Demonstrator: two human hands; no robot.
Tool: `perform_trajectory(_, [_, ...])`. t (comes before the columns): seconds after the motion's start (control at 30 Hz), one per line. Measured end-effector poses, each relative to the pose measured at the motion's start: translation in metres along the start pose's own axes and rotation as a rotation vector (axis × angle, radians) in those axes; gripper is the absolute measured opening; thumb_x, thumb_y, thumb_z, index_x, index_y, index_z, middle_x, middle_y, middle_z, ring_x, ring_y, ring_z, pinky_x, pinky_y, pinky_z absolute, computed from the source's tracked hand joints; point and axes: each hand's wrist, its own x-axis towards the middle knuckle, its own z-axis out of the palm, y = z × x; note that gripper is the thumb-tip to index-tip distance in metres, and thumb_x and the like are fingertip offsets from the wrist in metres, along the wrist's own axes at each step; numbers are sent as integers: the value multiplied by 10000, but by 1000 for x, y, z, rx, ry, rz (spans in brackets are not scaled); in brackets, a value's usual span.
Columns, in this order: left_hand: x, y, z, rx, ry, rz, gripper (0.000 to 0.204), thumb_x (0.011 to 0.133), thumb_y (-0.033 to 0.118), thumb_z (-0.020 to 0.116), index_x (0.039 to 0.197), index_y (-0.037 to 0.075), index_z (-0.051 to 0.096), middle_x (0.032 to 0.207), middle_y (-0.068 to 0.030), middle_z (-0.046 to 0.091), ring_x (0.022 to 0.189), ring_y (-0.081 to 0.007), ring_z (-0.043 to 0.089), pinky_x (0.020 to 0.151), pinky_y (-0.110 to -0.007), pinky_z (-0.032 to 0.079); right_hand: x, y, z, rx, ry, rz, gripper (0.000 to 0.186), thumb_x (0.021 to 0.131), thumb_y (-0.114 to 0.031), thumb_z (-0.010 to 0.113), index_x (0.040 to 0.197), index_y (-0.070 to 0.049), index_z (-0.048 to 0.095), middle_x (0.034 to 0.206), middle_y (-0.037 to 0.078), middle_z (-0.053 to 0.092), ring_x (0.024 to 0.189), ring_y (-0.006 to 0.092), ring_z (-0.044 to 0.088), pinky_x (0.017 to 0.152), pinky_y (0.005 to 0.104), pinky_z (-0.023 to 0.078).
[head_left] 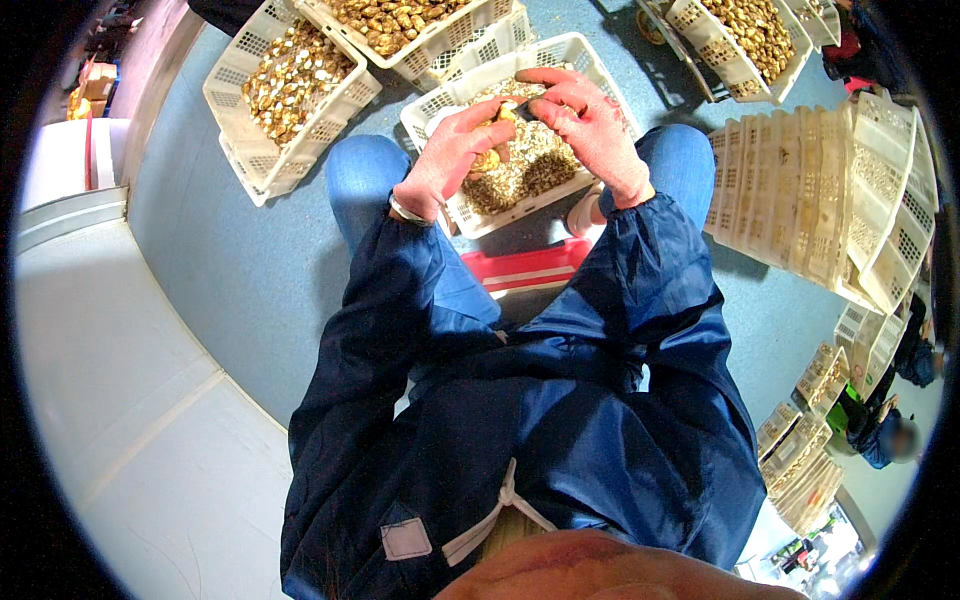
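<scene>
Both my hands wear pinkish gloves and meet above a white plastic crate (pixel 583 60) between my knees. My left hand (pixel 450 158) is closed around brown-capped mushrooms; one mushroom (pixel 507 112) shows at its fingertips and another (pixel 486 160) sits lower by the palm. My right hand (pixel 597 122) comes in from the other side, its thumb and fingers pinched close to the upper mushroom. Something small and dark shows at its fingertips, too small to name. Under the hands the crate holds many pale, short pieces (pixel 510 187) that look like cut stems.
At the far left stands a crate (pixel 240 165) of mushrooms, some pale side up. Another full crate (pixel 455 30) is beyond mine. More mushrooms fill a crate (pixel 745 85) at far right, near stacked white crates (pixel 790 190). A red-and-white object (pixel 530 265) lies between my legs.
</scene>
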Motion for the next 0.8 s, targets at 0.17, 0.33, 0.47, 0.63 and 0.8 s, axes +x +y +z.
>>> perform_trajectory(0.17, [-4,2,0,161,-18,124,386,935,225,561,1283,58,554,967,18,609,799,-60,577,671,-189,457,0,-4,-1,-23,1,-30,172,868,-186,629,892,-25,682,1209,74,623,1126,250,555,933,353,448])
perform_trajectory(0.33, [-4,6,2,80,16,13,360,937,207,547,1259,48,568,991,1,628,834,-74,596,720,-205,480,1,-6,2,-3,2,-23,177,878,-187,621,899,-20,673,1207,70,623,1118,245,556,936,349,444])
perform_trajectory(0.47, [0,1,2,61,33,22,347,934,194,545,1246,44,574,981,-5,631,829,-81,598,740,-207,483,-1,-6,1,3,-5,-5,182,883,-188,613,914,-19,673,1205,67,623,1112,243,556,942,348,439])
perform_trajectory(0.63, [-3,2,1,85,39,27,337,933,179,533,1233,31,576,972,-16,628,812,-83,590,749,-212,476,3,-12,0,-30,68,56,178,884,-181,607,916,-19,675,1203,69,623,1110,239,557,941,343,441])
perform_trajectory(0.8, [-5,9,5,90,10,46,322,929,169,527,1195,-5,582,977,-23,621,815,-78,582,743,-221,471,-1,-7,1,-63,20,-9,144,881,-122,608,901,3,677,1221,78,623,1087,196,573,919,299,443])
